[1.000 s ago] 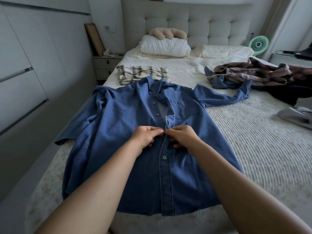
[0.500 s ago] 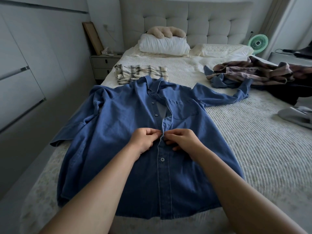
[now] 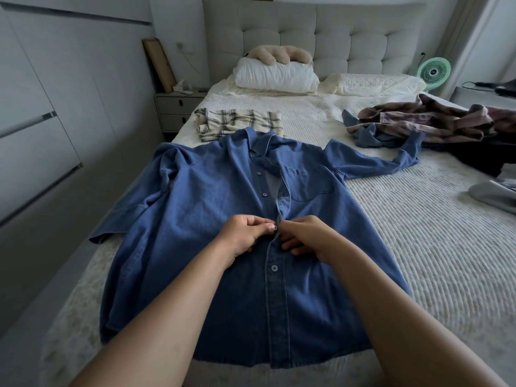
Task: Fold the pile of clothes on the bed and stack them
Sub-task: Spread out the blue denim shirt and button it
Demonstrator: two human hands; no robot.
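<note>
A blue denim shirt (image 3: 212, 219) lies face up on the bed (image 3: 418, 247), sleeves spread, its lower buttons closed and its upper front still apart. My left hand (image 3: 245, 236) pinches the left placket at a button in the shirt's middle. My right hand (image 3: 307, 236) pinches the right placket beside it, fingers curled on the cloth. A folded plaid garment (image 3: 240, 124) lies just beyond the collar. A loose pile of clothes (image 3: 435, 124), plaid and dark pieces, sits at the bed's right.
Two pillows (image 3: 276, 76) and a plush toy (image 3: 279, 54) lie at the headboard. A nightstand (image 3: 176, 107) stands left of the bed, wardrobe doors (image 3: 42, 121) along the left wall. A green fan (image 3: 434, 71) stands at the back right. A grey garment (image 3: 494, 196) lies at the right edge.
Both hands stay at the shirt's middle button, working the plackets together; the button now shows between my fingertips. The view has shifted slightly.
</note>
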